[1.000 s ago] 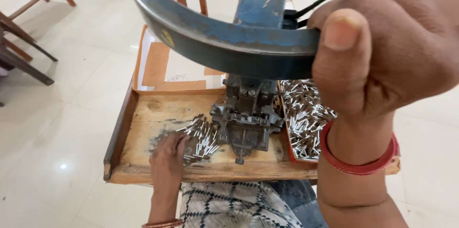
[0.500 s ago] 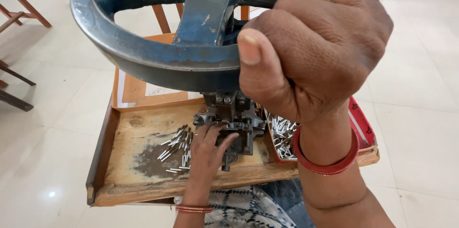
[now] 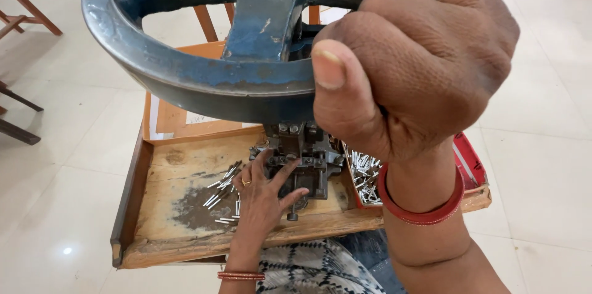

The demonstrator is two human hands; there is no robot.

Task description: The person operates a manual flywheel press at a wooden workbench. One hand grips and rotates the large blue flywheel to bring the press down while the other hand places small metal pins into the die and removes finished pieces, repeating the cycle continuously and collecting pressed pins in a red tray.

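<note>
1. The right hand (image 3: 425, 66) is clenched round the rim of the blue-grey metal handwheel (image 3: 203, 66), close under the camera
2. The left hand (image 3: 262, 198) lies loose, grasping nothing, its fingers (image 3: 285, 174) spread against the dark press mechanism (image 3: 308, 158) below the wheel
3. Small metal pins (image 3: 222, 198) lie scattered on the wooden tray (image 3: 179, 171), just beside the left hand
4. More pins fill a red box (image 3: 472, 161) to the right of the mechanism
</note>
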